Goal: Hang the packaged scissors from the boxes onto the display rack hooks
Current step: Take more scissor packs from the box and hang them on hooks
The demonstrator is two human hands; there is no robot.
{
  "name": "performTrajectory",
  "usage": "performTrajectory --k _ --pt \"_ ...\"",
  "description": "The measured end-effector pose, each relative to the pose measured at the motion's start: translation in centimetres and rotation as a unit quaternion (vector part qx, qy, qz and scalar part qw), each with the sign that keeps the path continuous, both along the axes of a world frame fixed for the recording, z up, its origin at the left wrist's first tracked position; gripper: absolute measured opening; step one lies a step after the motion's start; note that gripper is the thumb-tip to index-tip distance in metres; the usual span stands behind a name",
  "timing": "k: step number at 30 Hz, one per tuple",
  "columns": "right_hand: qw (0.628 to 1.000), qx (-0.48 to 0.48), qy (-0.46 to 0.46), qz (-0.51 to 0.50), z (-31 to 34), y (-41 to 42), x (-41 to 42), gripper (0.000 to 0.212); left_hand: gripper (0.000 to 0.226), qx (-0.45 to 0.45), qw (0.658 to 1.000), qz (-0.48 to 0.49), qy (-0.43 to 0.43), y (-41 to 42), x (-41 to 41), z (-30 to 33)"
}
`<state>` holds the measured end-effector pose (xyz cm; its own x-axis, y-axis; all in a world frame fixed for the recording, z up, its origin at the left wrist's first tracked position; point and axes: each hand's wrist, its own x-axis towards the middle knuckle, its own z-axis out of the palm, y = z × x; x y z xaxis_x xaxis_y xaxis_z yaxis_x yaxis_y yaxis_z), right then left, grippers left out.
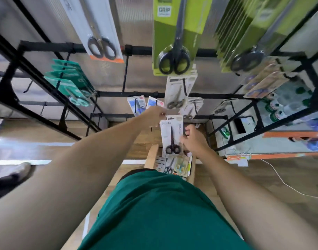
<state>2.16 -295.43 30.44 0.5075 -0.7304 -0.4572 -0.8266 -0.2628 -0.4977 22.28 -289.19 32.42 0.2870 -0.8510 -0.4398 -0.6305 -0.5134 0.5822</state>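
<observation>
A white-carded pack of black-handled scissors (171, 136) hangs upright between my hands, low in front of the rack. My left hand (154, 115) pinches its top left corner. My right hand (192, 139) grips its right edge with curled fingers. Below them an open cardboard box (151, 156) on the floor holds several more scissor packs (172, 166). The black display rack (129, 94) carries hanging packs: grey-carded scissors (178, 92), blue-carded ones (136, 104), green-carded ones (172, 33) and teal ones (70, 82).
More green packs (244, 33) and wooden-toned packs (262, 82) hang at the right. A side shelf (284, 109) holds bottles. A white cable (284, 183) runs over the wooden floor at right. Someone's shoe (19, 170) is at the left edge.
</observation>
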Motion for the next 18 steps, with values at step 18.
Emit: performTrajectory --k 18 --pt "0.946 -0.167 -0.194 0.201 8.9 -2.1 -2.6 0.023 0.029 -0.018 0.964 0.106 -0.243 3.0 -10.1 12.0"
